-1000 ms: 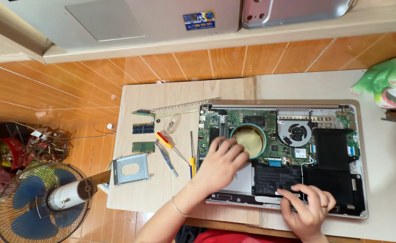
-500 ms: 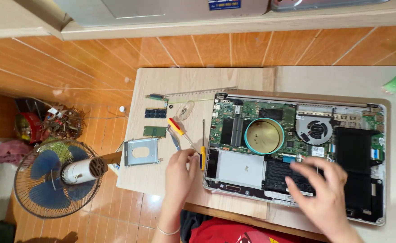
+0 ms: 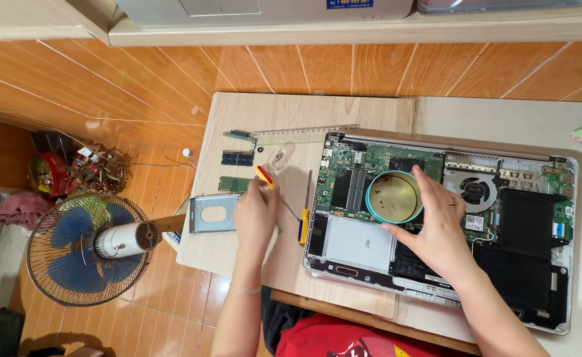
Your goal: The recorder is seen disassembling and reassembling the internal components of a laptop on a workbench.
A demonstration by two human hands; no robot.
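My left hand (image 3: 256,215) lies on the wooden board (image 3: 344,112) with its fingers closed over a red-and-yellow screwdriver (image 3: 263,176), whose handle tip sticks out above the fingers. My right hand (image 3: 436,235) rests with fingers apart on the insides of an opened laptop (image 3: 529,218). Its thumb and fingertips lie against the lower right rim of a round teal-rimmed tin (image 3: 395,196) that sits on the circuit board. A second screwdriver with a yellow handle (image 3: 303,228) lies between my hands.
Two memory modules (image 3: 238,158) and a small card (image 3: 239,134) lie left of the laptop, with a metal drive bracket (image 3: 212,213) and a clear ruler (image 3: 304,131). On the floor stand a fan (image 3: 89,248) and a red tin with wires (image 3: 46,173).
My left hand left the laptop, moved left and closed on the red-and-yellow screwdriver. My right hand moved up from the laptop's lower edge to the tin. The view shifted left.
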